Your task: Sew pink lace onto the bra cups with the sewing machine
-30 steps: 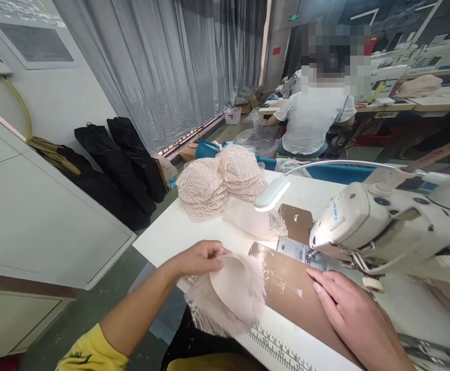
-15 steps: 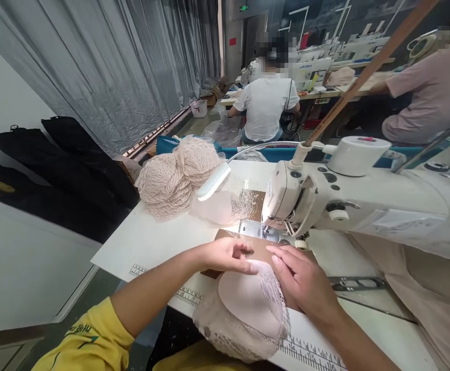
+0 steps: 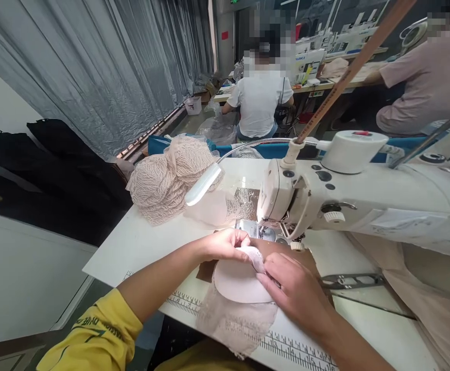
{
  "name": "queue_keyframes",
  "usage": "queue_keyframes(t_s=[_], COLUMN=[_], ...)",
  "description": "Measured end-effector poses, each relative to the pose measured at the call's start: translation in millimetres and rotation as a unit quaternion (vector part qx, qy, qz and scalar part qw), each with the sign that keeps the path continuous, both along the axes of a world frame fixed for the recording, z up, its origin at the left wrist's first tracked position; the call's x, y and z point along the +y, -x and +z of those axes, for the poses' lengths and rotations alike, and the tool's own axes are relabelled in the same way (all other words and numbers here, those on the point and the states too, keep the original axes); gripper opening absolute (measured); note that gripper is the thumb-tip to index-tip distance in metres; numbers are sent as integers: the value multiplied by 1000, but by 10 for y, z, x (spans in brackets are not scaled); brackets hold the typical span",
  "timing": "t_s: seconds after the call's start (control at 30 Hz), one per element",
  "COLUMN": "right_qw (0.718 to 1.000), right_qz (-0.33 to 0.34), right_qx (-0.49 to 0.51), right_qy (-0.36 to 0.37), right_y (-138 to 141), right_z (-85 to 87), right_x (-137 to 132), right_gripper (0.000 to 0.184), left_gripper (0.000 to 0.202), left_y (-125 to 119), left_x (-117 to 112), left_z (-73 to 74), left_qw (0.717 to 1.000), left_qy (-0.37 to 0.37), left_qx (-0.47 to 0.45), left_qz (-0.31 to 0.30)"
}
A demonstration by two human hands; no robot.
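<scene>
A pale pink bra cup (image 3: pixel 235 281) with lace attached lies at the front of the sewing table, its sheer lace (image 3: pixel 236 324) hanging toward the table's front edge. My left hand (image 3: pixel 228 245) pinches the cup's upper edge between thumb and fingers. On the cup's right side, my right hand (image 3: pixel 290 281) has its fingers closed on the folded lace edge. Just beyond both hands is the sewing machine (image 3: pixel 282 196), its needle area lit. Beneath the cup, a brown board (image 3: pixel 302 252) covers part of the table. My fingers hide some of the cup's edge.
Piles of lace cups (image 3: pixel 163 185) stand at the back left, with a single lace piece (image 3: pixel 213 208) in front. A lamp (image 3: pixel 204 183) on a bendable neck arches over them. Beige fabric (image 3: pixel 414 288) drapes at the right. Two people sit beyond the table.
My right hand has closed on the lace edge and folded it inward over the cup. My left fingers have tightened on the upper edge. The view has shifted slightly.
</scene>
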State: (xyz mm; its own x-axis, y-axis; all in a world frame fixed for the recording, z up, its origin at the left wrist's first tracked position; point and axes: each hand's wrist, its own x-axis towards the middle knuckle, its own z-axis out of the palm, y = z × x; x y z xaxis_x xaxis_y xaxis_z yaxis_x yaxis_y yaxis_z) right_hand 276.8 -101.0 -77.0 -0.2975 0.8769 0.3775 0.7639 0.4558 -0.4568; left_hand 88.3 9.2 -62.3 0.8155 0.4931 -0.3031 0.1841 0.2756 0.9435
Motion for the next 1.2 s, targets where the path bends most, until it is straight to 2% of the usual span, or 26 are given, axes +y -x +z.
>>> queue_keyframes(t_s=[0.13,0.2,0.37,0.47,0.53,0.63,0.73,0.8,0.93,1.07,1.13,1.2], right_qw=[996,991,958,925,915,939,975,988,986,980,979,977], right_qz=[-74,-90,-79,-58,-47,-74,-140,-126,-76,-82,-82,-86], right_qx=[24,43,127,204,216,160,46,-29,-151,-178,-178,-182], right_qy=[44,90,246,315,338,294,164,80,-12,-43,-56,-69], right_y=[6,4,-1,-14,-26,-55,-90,-99,-70,-36,-29,-26], right_z=[-57,-31,88,84,61,40,21,-14,-112,-152,-149,-145], right_x=[31,37,15,-8,-18,-17,3,22,59,67,63,60], right_gripper=[15,22,32,40,44,43,37,33,30,31,31,32], left_gripper=[50,47,46,37,31,21,12,8,5,15,18,18], left_y=[0,1,65,110,117,79,-8,-77,-155,-107,-76,-64], left_x=[47,59,115,178,213,230,207,190,188,114,4,-129], left_z=[-55,-58,49,111,111,69,39,45,125,280,324,299], left_qw=[998,998,995,998,994,964,940,926,887,826,796,762], left_qy=[22,28,75,25,-65,-208,-277,-317,-405,-493,-547,-607], left_qx=[-48,-48,-40,8,70,162,199,205,221,267,256,225], left_qz=[29,30,-49,-60,-51,-29,-19,-26,-23,53,41,-7])
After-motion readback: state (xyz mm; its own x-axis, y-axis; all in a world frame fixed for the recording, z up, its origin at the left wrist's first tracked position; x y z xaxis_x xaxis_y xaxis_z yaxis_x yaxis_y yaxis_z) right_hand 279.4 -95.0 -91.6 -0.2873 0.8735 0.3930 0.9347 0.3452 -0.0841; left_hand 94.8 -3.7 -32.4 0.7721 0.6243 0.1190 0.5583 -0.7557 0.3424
